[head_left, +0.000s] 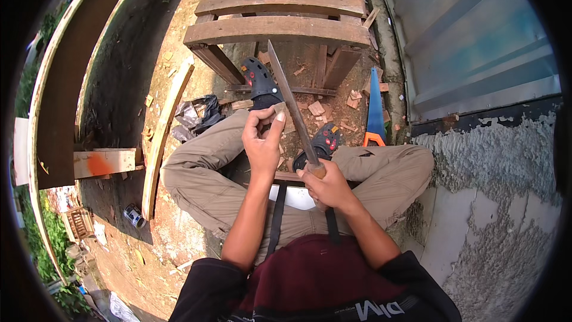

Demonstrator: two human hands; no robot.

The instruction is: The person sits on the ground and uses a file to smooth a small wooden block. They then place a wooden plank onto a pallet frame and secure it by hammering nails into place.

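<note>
My right hand [329, 183] is closed round the wooden handle of a machete [292, 98]. Its long dark blade slants up and away to the left, the tip just below the front slat of a wooden bench. My left hand [264, 140] is beside the blade, apart from it, pinching a small grey-brown block [280, 108] between thumb and fingers. Whether the block is stone or wood I cannot tell. Under my hands, a white piece [293, 197] lies across my lap.
The slatted wooden bench [277, 28] stands ahead. A blue handsaw [375, 104] with an orange handle leans at the right, near a metal sheet wall [476, 36]. At the left are a long plank [164, 143], a black plastic bag [199, 116] and a can [134, 215]. Wood chips litter the ground.
</note>
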